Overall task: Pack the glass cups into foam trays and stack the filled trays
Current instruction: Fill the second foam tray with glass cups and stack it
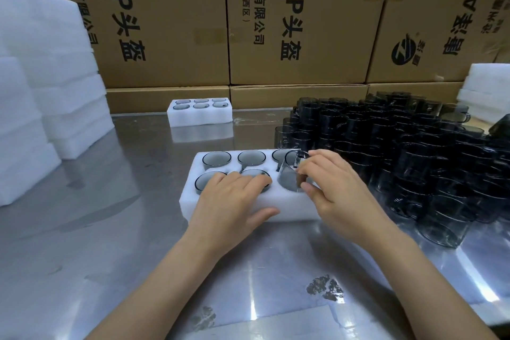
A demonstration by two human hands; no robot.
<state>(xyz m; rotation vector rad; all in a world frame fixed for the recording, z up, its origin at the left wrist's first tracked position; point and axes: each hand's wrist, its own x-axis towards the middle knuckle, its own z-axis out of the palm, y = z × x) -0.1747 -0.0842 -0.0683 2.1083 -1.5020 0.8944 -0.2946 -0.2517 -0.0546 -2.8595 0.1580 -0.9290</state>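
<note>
Our right hand [335,188] pinched a breakable, slippery smoky glass cup [293,174] by its rim; our flat left hand [234,201] pressed the soft white foam tray [193,188].

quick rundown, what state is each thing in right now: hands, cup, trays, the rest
left hand: open, resting flat on the near tray
right hand: holds a glass cup by its rim
glass cup: tilted, partly in the near-right slot
near foam tray: five cups seated, sixth going in
far foam tray: all six slots filled
loose cups: upright, crowded on the right
empty foam trays: stacked at left
</note>
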